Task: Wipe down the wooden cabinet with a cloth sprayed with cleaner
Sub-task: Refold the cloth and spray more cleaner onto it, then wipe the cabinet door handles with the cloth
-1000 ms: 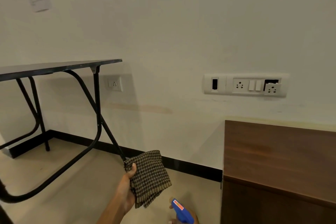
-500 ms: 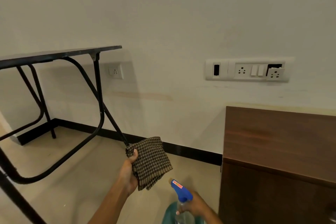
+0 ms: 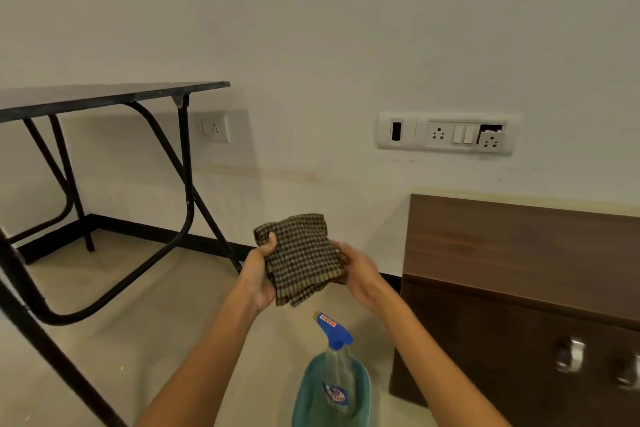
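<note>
Pale wall (image 3: pixel 311 28) behind, beige floor (image 3: pixel 138 340) below. Both hands are up in mid-frame w/ the cloth (image 3: pixel 300 258) between them. Left hand (image 3: pixel 258 274) is closed on the cloth's left edge, thumb on top. Right hand (image 3: pixel 360 276) is at the cloth's right edge, fingers curled around it; blurred, so exact grip can't be told. Cloth is checked brown/black, folded, hanging a bit at the bottom. Below the hands, near: spray bottle (image 3: pixel 334 367) w/ blue trigger head, upright in a teal tub (image 3: pixel 360 395), untouched. Right: wooden cabinet (image 3: pixel 519 270), dark brown, against the wall, two metal knobs low on its front. Above it, a socket/switch panel (image 3: pixel 446 133). Far left: black folding desk (image 3: pixel 104 97), a single socket (image 3: pixel 214 128) beside it.
</note>
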